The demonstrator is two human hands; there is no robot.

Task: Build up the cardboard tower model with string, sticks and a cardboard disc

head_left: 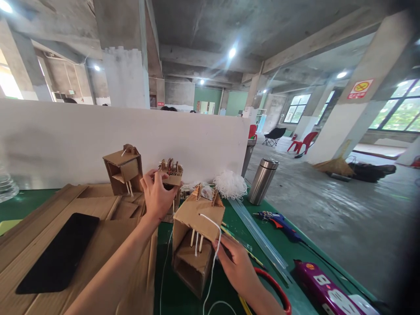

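Observation:
My left hand (158,196) is stretched forward and grips a small cardboard model (172,174) with little wooden pieces on top, near the white partition. My right hand (235,265) holds the lower right side of a nearer cardboard box model (196,238) and pinches a white string (213,253) that runs over its top and hangs down. Thin wooden sticks poke down inside this box. A third cardboard model (124,169) stands to the left of my left hand, untouched.
Flat cardboard sheets (39,227) and a black phone (59,253) lie at left on the green table (26,201). At right are a steel flask (262,180), glue sticks (259,236), a blue glue gun (278,221), a purple power strip (328,291), red-handled scissors (277,291) and a white string bundle (230,184).

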